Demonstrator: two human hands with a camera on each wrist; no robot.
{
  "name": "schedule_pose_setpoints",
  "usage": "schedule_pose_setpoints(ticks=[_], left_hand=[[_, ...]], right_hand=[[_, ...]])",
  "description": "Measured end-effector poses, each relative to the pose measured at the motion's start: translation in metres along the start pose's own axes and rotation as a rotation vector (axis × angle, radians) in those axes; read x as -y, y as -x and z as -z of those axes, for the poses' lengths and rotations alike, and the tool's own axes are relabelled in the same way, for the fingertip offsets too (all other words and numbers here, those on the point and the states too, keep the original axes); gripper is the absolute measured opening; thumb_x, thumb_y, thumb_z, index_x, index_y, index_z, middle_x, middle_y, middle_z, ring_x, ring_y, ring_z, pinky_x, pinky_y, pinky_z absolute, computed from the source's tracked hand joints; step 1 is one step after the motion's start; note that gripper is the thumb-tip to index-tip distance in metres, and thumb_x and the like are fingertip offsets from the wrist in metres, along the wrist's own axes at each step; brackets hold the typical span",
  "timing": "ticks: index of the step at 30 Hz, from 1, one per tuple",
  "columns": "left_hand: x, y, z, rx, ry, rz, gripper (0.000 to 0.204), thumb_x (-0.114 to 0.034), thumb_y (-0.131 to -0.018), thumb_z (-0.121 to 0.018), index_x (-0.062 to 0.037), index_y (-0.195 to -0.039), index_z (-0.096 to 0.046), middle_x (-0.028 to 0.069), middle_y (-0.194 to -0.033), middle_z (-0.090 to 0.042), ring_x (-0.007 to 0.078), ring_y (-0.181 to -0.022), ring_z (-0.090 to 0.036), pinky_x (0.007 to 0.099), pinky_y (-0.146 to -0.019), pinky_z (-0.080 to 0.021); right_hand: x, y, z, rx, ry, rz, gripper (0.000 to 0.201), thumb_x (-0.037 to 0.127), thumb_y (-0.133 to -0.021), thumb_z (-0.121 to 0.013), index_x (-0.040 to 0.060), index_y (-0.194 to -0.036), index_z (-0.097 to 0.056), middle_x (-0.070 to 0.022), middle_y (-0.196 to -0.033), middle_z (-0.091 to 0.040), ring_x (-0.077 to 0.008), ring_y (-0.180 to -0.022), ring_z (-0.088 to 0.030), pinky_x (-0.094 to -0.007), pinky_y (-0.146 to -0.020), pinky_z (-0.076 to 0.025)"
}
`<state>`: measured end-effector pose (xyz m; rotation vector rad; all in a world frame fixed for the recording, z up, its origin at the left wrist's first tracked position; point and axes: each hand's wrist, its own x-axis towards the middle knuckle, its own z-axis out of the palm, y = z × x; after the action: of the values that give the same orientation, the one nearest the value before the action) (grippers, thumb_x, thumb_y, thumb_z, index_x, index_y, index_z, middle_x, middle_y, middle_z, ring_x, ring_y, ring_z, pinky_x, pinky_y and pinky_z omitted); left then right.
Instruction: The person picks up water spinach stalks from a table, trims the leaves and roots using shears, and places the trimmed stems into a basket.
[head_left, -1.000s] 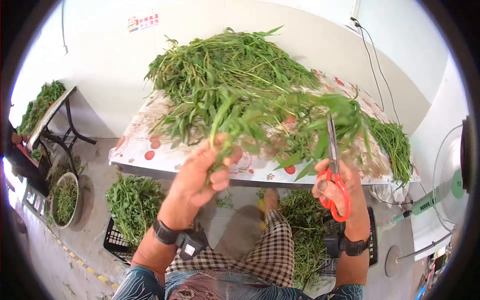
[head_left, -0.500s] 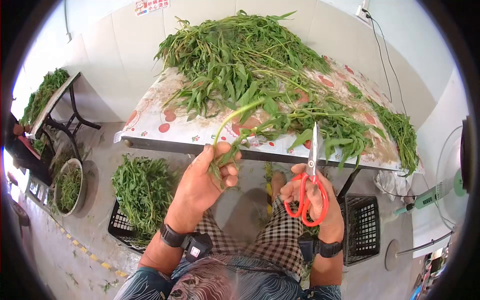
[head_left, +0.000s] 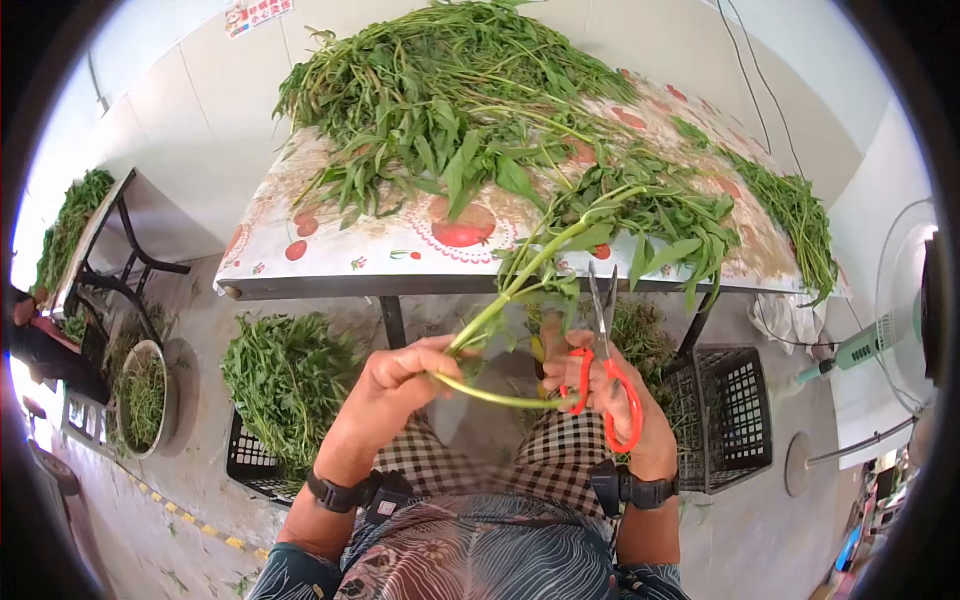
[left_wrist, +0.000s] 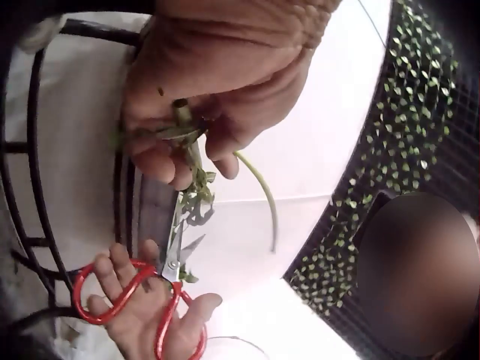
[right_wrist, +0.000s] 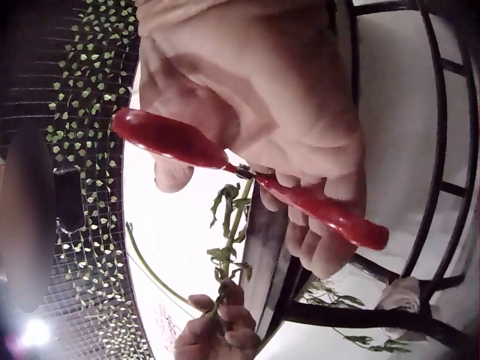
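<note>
In the head view my left hand [head_left: 405, 385] pinches a leafy green stem [head_left: 520, 280] below the table's front edge. Its leafy part slants up to the right, overlapping the leaves on the table. A thinner bare shoot [head_left: 490, 397] bends from the fingers toward my right hand [head_left: 635, 410]. That hand holds red-handled scissors [head_left: 604, 325], fingers through the loops, blades parted and pointing up. In the left wrist view a cut stem end [left_wrist: 182, 111] shows among the fingers, with the scissors [left_wrist: 172, 262] below. The right wrist view shows the red handles [right_wrist: 319, 210] across the palm.
Behind, a table [head_left: 300, 287] with a patterned cloth bears a large heap of greens [head_left: 440, 90]. Greens fill a black crate [head_left: 245, 455] at left; another black crate [head_left: 740, 410] stands at right. A bucket [head_left: 168, 400] and a fan [head_left: 870, 345] flank the area.
The stem in my left hand has swung from the table toward my body, its leafy end now slanting right. My right hand has come down and left, and the scissor blades have parted.
</note>
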<state>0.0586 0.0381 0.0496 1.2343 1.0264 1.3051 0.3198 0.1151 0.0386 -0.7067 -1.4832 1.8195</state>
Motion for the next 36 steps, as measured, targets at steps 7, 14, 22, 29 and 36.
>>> schedule_pose_setpoints(ticks=[7,14,22,29,36], left_hand=[[-0.002,0.003,-0.009,0.061,-0.455,-0.074,0.015,-0.005,-0.082,-0.057,-0.0035,-0.095,-0.064,0.01,-0.101,-0.064,0.013,-0.084,-0.059,0.0261,-0.071,-0.047],[-0.001,-0.015,-0.023,0.028,0.195,0.206,0.037,-0.035,-0.092,-0.051,-0.0038,-0.112,-0.051,0.0075,-0.086,-0.062,0.0077,-0.068,-0.055,0.0189,-0.051,-0.041],[-0.057,-0.063,-0.023,-0.22,0.611,-0.106,0.026,-0.031,-0.089,-0.056,-0.0089,-0.104,-0.055,-0.0067,-0.063,-0.039,0.0034,-0.05,-0.034,0.0182,-0.039,-0.022],[-0.056,-0.081,-0.007,-0.138,0.488,-0.201,0.025,-0.026,-0.094,-0.047,-0.0051,-0.109,-0.049,0.0019,-0.073,-0.054,0.0061,-0.057,-0.046,0.019,-0.049,-0.043],[-0.02,-0.049,0.011,-0.221,0.327,-0.155,0.021,-0.025,-0.094,-0.048,-0.0076,-0.105,-0.055,0.0,-0.069,-0.054,0.0051,-0.058,-0.046,0.0188,-0.047,-0.039]], right_hand=[[0.004,0.007,0.005,-0.158,0.076,0.0,0.075,0.057,-0.08,-0.057,-0.0025,-0.123,-0.043,-0.0104,-0.1,-0.062,-0.0145,-0.084,-0.058,-0.0261,-0.065,-0.046],[0.012,0.013,0.002,-0.078,0.032,-0.083,0.069,0.045,-0.081,-0.063,-0.0019,-0.127,-0.042,-0.0093,-0.102,-0.059,-0.016,-0.091,-0.056,-0.0264,-0.076,-0.043],[0.011,0.023,0.014,-0.097,0.067,-0.038,0.067,0.048,-0.084,-0.058,-0.0029,-0.124,-0.044,-0.0132,-0.099,-0.061,-0.0188,-0.086,-0.059,-0.0272,-0.07,-0.044],[0.014,0.023,0.012,-0.103,0.003,-0.001,0.057,0.042,-0.087,-0.057,-0.0027,-0.122,-0.046,-0.0155,-0.096,-0.062,-0.0207,-0.084,-0.06,-0.0291,-0.07,-0.046],[0.01,0.024,0.016,-0.092,-0.034,0.054,0.066,0.045,-0.084,-0.06,-0.0075,-0.12,-0.045,-0.0184,-0.095,-0.063,-0.0237,-0.08,-0.063,-0.0323,-0.067,-0.05]])
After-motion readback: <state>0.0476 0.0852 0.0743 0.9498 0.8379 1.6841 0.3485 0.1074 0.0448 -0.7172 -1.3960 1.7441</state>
